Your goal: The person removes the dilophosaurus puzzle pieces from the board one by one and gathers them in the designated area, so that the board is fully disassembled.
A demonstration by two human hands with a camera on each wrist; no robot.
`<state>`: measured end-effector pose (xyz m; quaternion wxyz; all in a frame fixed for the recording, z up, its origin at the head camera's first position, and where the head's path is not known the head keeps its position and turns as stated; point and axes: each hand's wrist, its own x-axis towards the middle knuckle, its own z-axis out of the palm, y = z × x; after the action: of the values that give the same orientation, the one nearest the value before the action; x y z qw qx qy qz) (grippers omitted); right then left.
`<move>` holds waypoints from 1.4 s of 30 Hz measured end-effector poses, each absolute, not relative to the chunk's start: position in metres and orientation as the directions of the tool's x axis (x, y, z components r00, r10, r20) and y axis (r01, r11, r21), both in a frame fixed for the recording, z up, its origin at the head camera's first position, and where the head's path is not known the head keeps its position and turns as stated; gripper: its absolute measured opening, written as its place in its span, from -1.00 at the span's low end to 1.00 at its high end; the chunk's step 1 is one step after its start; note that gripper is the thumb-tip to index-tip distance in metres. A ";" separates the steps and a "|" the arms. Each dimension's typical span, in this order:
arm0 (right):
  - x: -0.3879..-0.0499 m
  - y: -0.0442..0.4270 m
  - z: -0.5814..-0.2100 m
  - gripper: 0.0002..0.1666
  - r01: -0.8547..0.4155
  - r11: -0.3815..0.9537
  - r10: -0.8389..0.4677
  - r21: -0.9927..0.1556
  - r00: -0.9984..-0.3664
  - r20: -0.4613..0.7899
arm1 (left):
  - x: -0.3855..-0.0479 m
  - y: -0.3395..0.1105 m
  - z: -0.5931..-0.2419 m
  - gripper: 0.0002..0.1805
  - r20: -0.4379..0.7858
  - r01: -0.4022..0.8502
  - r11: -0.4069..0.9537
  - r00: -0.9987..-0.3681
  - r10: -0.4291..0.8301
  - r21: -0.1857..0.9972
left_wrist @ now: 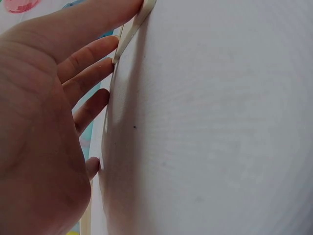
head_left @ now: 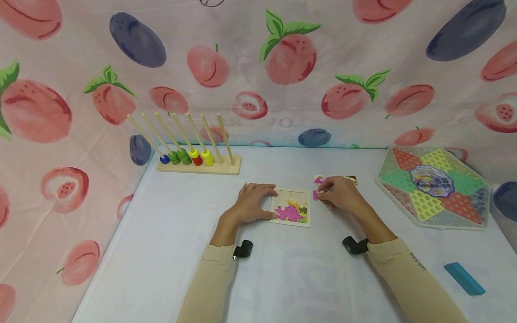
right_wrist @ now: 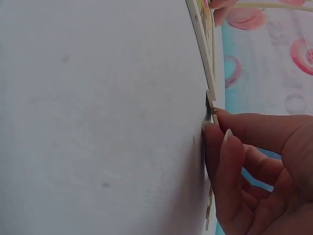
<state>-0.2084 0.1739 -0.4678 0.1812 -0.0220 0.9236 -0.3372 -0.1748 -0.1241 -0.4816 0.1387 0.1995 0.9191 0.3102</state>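
A small square wooden jigsaw puzzle board (head_left: 290, 208) lies on the table, partly filled with pieces showing a pink dinosaur; its upper part is bare wood. My left hand (head_left: 252, 204) holds the board's left side, thumb low and fingers higher up; the thumb and fingertips meet its edge in the left wrist view. Right of the board, my right hand (head_left: 340, 194) pinches a thin puzzle piece (right_wrist: 210, 104) between thumb and fingers. Other puzzle pieces (head_left: 318, 179) lie beyond and beneath that hand, partly hidden by it.
A wooden peg abacus (head_left: 198, 168) with coloured beads stands at the back left. To the right lies a hexagonal Chinese checkers board (head_left: 432, 181) in clear packaging. Near the right front is a blue block (head_left: 464, 278). A fruit-print cloth (head_left: 250, 67) hangs behind the table.
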 end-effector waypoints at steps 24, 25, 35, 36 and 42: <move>-0.209 0.173 -0.466 -0.63 -0.064 0.834 -0.191 -0.548 -0.965 -0.178 | -0.174 -0.124 -0.479 -0.37 -0.136 0.279 0.729 -0.881 0.454 0.625; -0.209 0.172 -0.466 -0.62 -0.057 0.832 -0.188 -0.552 -0.965 -0.183 | -0.174 -0.124 -0.479 -0.37 -0.136 0.278 0.728 -0.881 0.454 0.626; -0.209 0.161 -0.461 -0.54 -0.041 0.772 -0.176 -0.634 -0.973 -0.151 | -0.174 -0.123 -0.479 -0.36 -0.137 0.275 0.731 -0.883 0.449 0.624; -0.208 0.160 -0.460 -0.54 -0.054 0.766 -0.184 -0.641 -0.973 -0.138 | -0.174 -0.123 -0.479 -0.36 -0.137 0.275 0.732 -0.883 0.449 0.623; -0.206 0.153 -0.459 -0.56 -0.128 0.734 -0.257 -0.667 -0.961 -0.098 | -0.174 -0.123 -0.479 -0.36 -0.146 0.272 0.737 -0.882 0.448 0.619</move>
<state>-0.2055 0.1530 -0.4586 0.0923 -0.1040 0.9266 -0.3493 -0.1744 -0.1233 -0.4790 0.1439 0.1952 0.9207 0.3058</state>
